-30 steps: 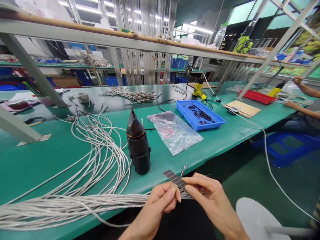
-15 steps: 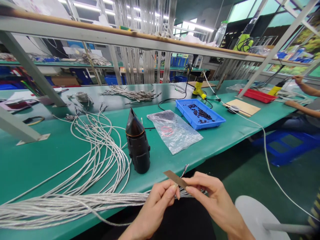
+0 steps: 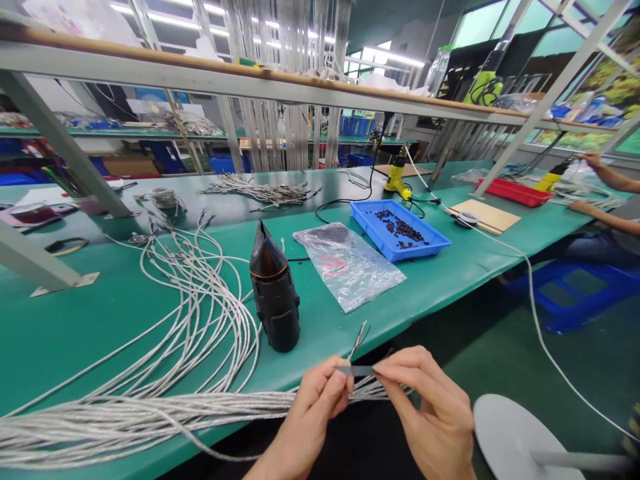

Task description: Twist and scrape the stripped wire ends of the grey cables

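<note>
Strip (image 3: 363, 371) swung level — long axis left-right, lower centre; right fingers (image 3: 407, 361) pinch right end, left fingers (image 3: 333, 388) grip wires (image 3: 357, 343) pointing up.

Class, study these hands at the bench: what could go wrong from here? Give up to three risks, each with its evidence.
1. The right hand holds a thin strip close to the thin wires rising from the left hand; a slip might bend or nick them.
2. The white cables lie in overlapping loops, so a tug could tangle them.
3. The black cylinder stands on end close beside those loops; a pulled cable might knock it over.
</note>
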Motion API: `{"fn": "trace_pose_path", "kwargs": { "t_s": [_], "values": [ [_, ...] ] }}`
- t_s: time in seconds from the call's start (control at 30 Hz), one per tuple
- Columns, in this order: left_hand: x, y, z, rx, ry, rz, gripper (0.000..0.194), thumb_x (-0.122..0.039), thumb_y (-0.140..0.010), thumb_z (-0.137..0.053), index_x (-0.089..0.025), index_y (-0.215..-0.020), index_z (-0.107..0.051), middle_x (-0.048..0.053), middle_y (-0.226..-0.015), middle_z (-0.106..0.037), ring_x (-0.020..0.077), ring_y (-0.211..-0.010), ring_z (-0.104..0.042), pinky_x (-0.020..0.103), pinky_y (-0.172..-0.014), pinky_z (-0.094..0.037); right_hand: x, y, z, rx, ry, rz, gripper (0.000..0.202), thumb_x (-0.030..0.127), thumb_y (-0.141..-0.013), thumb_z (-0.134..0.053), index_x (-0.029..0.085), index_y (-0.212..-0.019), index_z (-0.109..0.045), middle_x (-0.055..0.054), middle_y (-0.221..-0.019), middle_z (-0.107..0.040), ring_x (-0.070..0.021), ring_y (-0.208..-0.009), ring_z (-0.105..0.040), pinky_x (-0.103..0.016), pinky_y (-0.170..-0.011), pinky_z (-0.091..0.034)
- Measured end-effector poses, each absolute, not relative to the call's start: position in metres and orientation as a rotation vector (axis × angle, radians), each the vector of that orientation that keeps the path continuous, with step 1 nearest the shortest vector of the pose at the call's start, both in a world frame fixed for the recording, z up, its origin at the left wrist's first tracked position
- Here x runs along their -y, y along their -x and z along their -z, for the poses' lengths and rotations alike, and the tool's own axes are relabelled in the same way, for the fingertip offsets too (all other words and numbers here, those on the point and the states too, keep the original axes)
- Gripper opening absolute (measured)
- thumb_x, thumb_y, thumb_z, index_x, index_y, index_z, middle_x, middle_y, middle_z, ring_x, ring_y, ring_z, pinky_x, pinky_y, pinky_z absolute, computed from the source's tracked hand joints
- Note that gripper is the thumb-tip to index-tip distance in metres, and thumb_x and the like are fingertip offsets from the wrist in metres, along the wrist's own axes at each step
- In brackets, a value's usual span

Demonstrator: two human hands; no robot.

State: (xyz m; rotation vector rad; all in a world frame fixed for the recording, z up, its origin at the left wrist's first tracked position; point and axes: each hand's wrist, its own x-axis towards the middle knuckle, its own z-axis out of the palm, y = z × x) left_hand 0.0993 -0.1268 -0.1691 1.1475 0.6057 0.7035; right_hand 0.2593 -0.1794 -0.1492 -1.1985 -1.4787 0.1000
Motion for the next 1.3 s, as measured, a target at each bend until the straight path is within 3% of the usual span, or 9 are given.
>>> {"fn": "trace_pose_path", "kwargs": {
  "t_s": [0.2, 0.63, 0.97, 1.13, 1.3],
  "values": [
    [0.128, -0.098, 0.166, -0.52, -1.179, -0.734, 0.034, -0.041, -0.1, -0.042, -0.017, -0.076, -0.046, -0.005, -0.066, -0.029, 0.0106, -0.058, -0.022, 0.025, -0.053, -0.019, 0.182, -0.254, 0.152, 1.608, 1.138, 0.191, 0.033, -0.011, -0.079, -0.063, 0.017, -0.096, -0.071, -0.006, -0.085, -0.065, -0.0181, -0.081, -0.061, -0.034, -0.068, -0.047],
    [0.133, -0.101, 0.166, -0.563, -1.054, -0.743, 0.038, -0.052, -0.092, -0.055, -0.016, -0.078, -0.052, -0.003, -0.074, -0.037, 0.0087, -0.061, -0.029, 0.023, -0.054, -0.021, 0.181, -0.253, 0.159, 1.621, 1.153, 0.217, 0.033, -0.01, -0.08, -0.062, 0.016, -0.097, -0.072, -0.006, -0.085, -0.065, -0.0178, -0.08, -0.061, -0.034, -0.069, -0.047],
    [0.134, -0.101, 0.167, -0.617, -1.173, -0.788, 0.039, -0.052, -0.094, -0.051, -0.016, -0.077, -0.053, -0.003, -0.071, -0.038, 0.0085, -0.059, -0.031, 0.022, -0.052, -0.025, 0.183, -0.254, 0.159, 1.638, 1.176, 0.203, 0.032, -0.008, -0.082, -0.062, 0.018, -0.098, -0.072, -0.005, -0.084, -0.066, -0.017, -0.078, -0.062, -0.033, -0.069, -0.046],
    [0.136, -0.097, 0.178, -0.726, -1.428, -0.818, 0.039, -0.05, -0.097, -0.044, -0.017, -0.079, -0.054, 0.0, -0.075, -0.046, 0.0134, -0.069, -0.041, 0.026, -0.064, -0.036, 0.182, -0.254, 0.158, 1.654, 1.194, 0.178, 0.032, -0.007, -0.083, -0.061, 0.019, -0.098, -0.071, -0.004, -0.081, -0.066, -0.0164, -0.075, -0.061, -0.034, -0.067, -0.045],
    [0.139, -0.095, 0.185, -0.805, -1.528, -0.78, 0.037, -0.046, -0.1, -0.039, -0.018, -0.085, -0.058, 0.003, -0.08, -0.051, 0.0157, -0.073, -0.046, 0.028, -0.07, -0.038, 0.183, -0.252, 0.16, 1.638, 1.181, 0.178, 0.033, -0.008, -0.082, -0.061, 0.019, -0.099, -0.071, -0.004, -0.08, -0.065, -0.016, -0.073, -0.06, -0.034, -0.067, -0.045]
  ]
}}
